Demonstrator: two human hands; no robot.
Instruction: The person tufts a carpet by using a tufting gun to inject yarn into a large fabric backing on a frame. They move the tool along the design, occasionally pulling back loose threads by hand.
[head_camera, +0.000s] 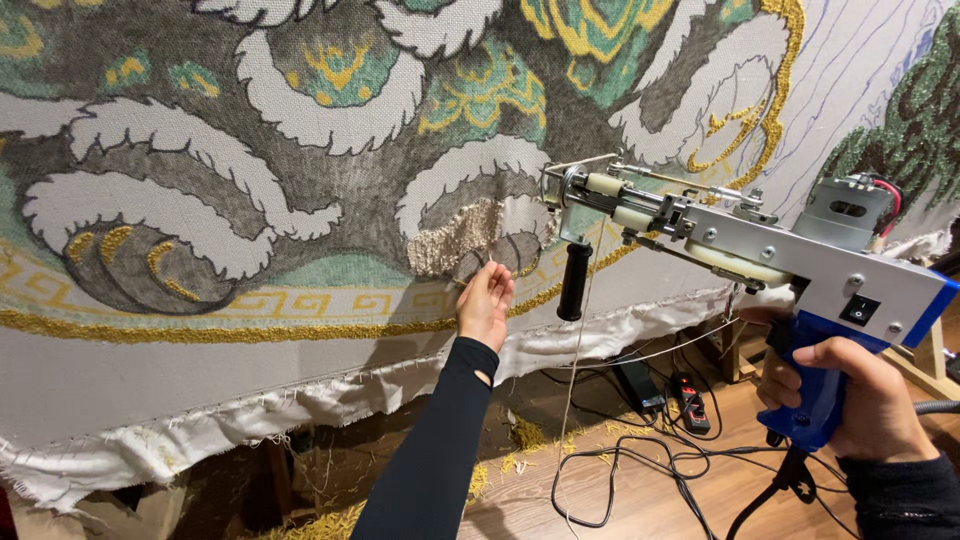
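Note:
A large stretched tufting cloth (300, 330) fills the view, patterned with white curls, grey, green and gold. My left hand (485, 303) rests its fingertips on the cloth just below a beige tufted patch (455, 238); a thin yarn strand (578, 330) runs down beside the hand, which holds nothing that I can see. My right hand (860, 395) grips the blue handle of a silver tufting gun (740, 245). The gun's needle end points at the cloth near the patch. Its black front grip (574, 282) hangs free.
The frayed lower edge of the cloth (250, 420) hangs above a wooden floor (640, 500). Black cables (640, 460), a power strip (692, 405) and yellow yarn scraps (520, 435) lie on the floor. A wooden frame leg (930, 355) stands at the right.

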